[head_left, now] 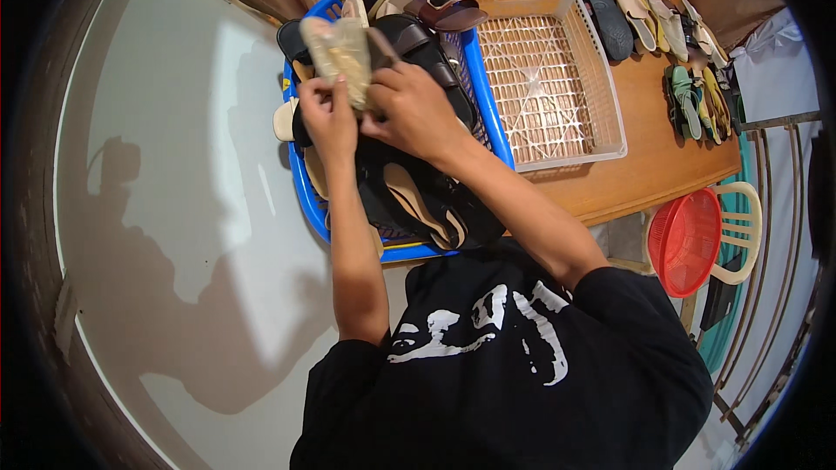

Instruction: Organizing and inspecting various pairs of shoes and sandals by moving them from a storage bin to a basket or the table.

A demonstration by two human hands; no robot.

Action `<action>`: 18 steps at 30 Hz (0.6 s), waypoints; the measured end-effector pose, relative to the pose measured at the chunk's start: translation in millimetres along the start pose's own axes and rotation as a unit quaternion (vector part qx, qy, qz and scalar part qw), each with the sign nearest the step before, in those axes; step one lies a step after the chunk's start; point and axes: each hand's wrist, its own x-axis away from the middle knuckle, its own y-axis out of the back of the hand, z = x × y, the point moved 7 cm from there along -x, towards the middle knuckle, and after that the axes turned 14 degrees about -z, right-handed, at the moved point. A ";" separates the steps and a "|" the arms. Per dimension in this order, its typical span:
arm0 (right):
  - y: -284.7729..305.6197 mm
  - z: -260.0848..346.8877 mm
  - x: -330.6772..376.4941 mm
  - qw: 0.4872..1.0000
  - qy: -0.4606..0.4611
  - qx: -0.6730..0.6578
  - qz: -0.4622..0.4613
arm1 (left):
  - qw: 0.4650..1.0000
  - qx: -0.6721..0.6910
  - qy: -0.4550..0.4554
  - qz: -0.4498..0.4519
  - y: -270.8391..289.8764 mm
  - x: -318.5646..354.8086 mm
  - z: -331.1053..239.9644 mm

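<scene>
While my left hand (328, 117) and right hand (409, 109) both grip one beige sandal (340, 50) over the blue basket (306, 183), a loosened pinch could drop it among the dark sandals (418, 187).

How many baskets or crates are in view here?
3. A blue basket full of sandals sits under both hands, an empty white crate is beside it on the wooden table, and a red basket rests on a chair at right. Others may be hidden.
</scene>
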 end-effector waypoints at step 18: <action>-23.9 -71.4 15.6 0.974 -0.193 -0.090 -0.072 | 0.951 -0.269 0.121 -0.087 85.2 -15.2 32.3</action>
